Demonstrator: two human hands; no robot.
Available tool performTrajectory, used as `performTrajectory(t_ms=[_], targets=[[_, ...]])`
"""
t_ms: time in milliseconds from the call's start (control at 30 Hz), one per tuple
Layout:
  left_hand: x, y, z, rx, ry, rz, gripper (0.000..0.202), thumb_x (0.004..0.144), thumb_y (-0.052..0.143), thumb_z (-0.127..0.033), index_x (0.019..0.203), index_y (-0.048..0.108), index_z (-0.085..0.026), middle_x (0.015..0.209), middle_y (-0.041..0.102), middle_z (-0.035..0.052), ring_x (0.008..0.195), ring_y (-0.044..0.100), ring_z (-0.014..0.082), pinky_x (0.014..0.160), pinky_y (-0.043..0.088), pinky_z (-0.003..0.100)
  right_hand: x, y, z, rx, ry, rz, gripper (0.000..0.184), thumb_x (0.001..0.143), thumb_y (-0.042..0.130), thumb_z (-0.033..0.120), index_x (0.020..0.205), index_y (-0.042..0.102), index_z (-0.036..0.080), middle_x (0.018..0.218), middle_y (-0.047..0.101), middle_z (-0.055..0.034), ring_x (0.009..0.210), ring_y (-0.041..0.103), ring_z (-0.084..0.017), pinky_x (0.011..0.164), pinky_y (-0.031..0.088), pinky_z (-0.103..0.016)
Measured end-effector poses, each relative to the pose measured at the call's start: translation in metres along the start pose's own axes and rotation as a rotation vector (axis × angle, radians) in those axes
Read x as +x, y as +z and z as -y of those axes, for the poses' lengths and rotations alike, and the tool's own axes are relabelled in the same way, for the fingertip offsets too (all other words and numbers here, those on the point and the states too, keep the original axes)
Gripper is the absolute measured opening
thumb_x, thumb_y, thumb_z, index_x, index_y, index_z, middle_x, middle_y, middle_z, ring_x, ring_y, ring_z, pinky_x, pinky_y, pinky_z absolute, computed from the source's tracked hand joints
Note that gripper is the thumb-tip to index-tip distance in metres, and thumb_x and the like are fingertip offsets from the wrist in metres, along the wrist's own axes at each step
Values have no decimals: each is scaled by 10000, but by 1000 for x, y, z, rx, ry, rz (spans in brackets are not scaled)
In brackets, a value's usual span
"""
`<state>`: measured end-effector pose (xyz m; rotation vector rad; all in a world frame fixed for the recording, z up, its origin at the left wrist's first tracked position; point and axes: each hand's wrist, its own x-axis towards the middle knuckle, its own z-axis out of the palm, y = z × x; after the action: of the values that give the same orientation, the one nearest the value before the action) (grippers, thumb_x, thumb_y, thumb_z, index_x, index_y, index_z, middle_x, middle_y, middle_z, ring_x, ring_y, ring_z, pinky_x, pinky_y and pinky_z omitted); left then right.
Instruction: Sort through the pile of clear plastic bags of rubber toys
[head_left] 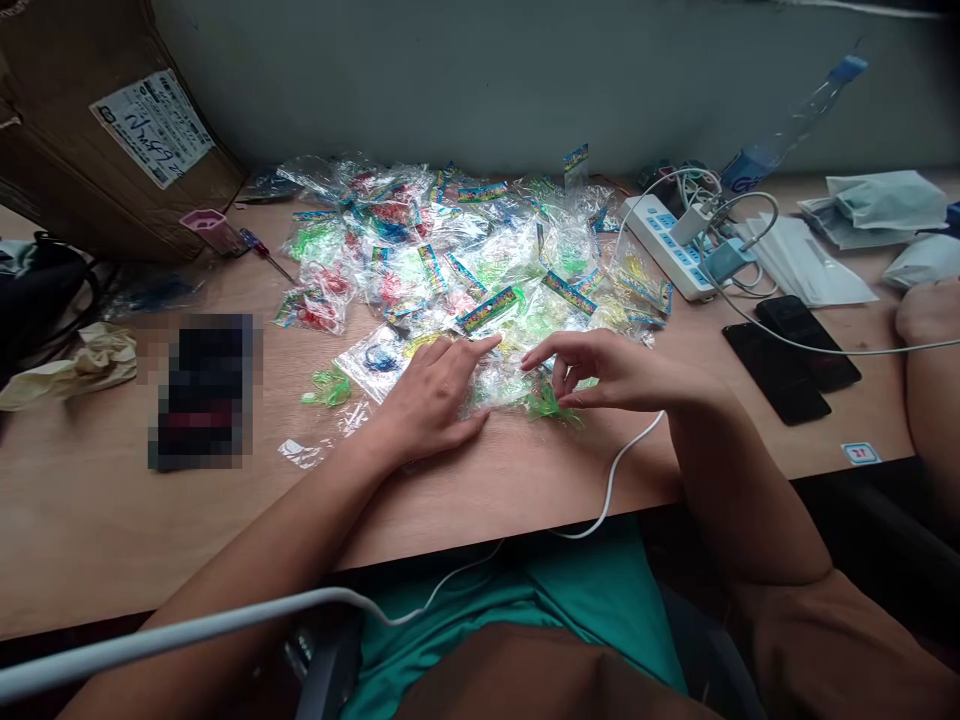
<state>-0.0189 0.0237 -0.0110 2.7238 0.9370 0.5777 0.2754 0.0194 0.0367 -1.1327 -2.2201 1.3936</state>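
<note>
- left hand (427, 405): palm down, fingers close together and extended, no pinch. Index tip lies on the clear film at the near edge of the pile, and the heel sits just above the surface (150, 530).
- right hand (607, 372): fingers arched and apart, tips dropping toward a green rubbery piece (549, 405). Probably light contact, maybe a pinch on the film; fingers block the view, so can't confirm.
- Pile of clear plastic bags (480, 265) sits directly ahead of both hands, and the hands are almost touching over its near edge.
- Bag with a blue item (379, 360) is just left of the left index finger, under the edge of the hand.
- Loose green piece (327, 388) lies on the surface, left of that bag.
- Handling: film looks thin and slick. Fingertips at a bag edge should give better control than palm pressure, and the colored header cards (491, 310) look like the firmest grip points.
- Nearby: white cable (613, 480) beside the right forearm, power strip (660, 245) and two phones (780, 360) on the right, screwdriver (262, 245) by the cardboard box (97, 130).
- Another person's hand (928, 310) at the far right, well apart.
</note>
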Motion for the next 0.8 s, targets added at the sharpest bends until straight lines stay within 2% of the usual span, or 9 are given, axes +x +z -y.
performTrajectory(t_ms=[200, 333, 433, 533, 633, 700, 800], targets=[[0, -1, -1, 14, -22, 5, 751, 949, 633, -343, 1595, 298, -158, 1274, 608, 132, 1147, 544, 316, 1034, 443, 462, -2, 10, 5, -105, 78, -105, 493, 766, 787, 125, 1240, 671, 196, 1001, 760, -41, 761, 704, -161, 677, 549, -289], [0, -1, -1, 5, -16, 8, 756, 953, 624, -341, 1601, 282, -158, 1275, 607, 126, 1136, 538, 309, 1037, 443, 456, -2, 22, 9, -198, 106, -111, 515, 773, 707, 49, 1261, 652, 207, 838, 720, 12, 691, 651, -140, 624, 486, -260], [-1, 0, 0, 1, -12, 15, 762, 939, 635, -335, 1595, 292, -154, 1256, 607, 121, 1140, 536, 310, 1043, 442, 456, -2, 22, 11, -186, 73, -64, 449, 797, 710, 70, 1222, 677, 211, 775, 691, 24, 688, 645, -139, 625, 479, -254], [-1, 0, 1, -12, -7, 24, 767, 934, 637, -329, 1595, 291, -150, 1243, 609, 119, 1146, 537, 312, 1042, 445, 458, -4, 13, 12, -100, -2, 1, 316, 831, 756, 162, 1140, 711, 212, 824, 721, -1, 735, 671, -146, 651, 515, -255], [-1, 0, 0, -30, -5, 30, 758, 946, 628, -337, 1598, 286, -158, 1248, 611, 122, 1150, 542, 314, 1038, 450, 466, -6, 2, 12, 65, -42, 1, 223, 851, 812, 293, 1027, 726, 187, 887, 746, -40, 782, 695, -155, 701, 567, -277], [-1, 0, 0, -40, -5, 35, 751, 950, 623, -342, 1600, 290, -167, 1245, 614, 122, 1154, 545, 317, 1037, 453, 473, -7, -3, 12, 188, -47, -45, 258, 845, 845, 341, 1002, 725, 175, 859, 725, -38, 752, 679, -142, 678, 565, -273], [-1, -1, -2, -41, 4, 52, 736, 951, 617, -347, 1596, 306, -175, 1288, 608, 132, 1177, 546, 324, 1060, 448, 489, -6, -4, 11, 343, -71, -174, 348, 808, 900, 325, 1073, 722, 186, 811, 673, -8, 709, 635, -119, 613, 534, -250]])
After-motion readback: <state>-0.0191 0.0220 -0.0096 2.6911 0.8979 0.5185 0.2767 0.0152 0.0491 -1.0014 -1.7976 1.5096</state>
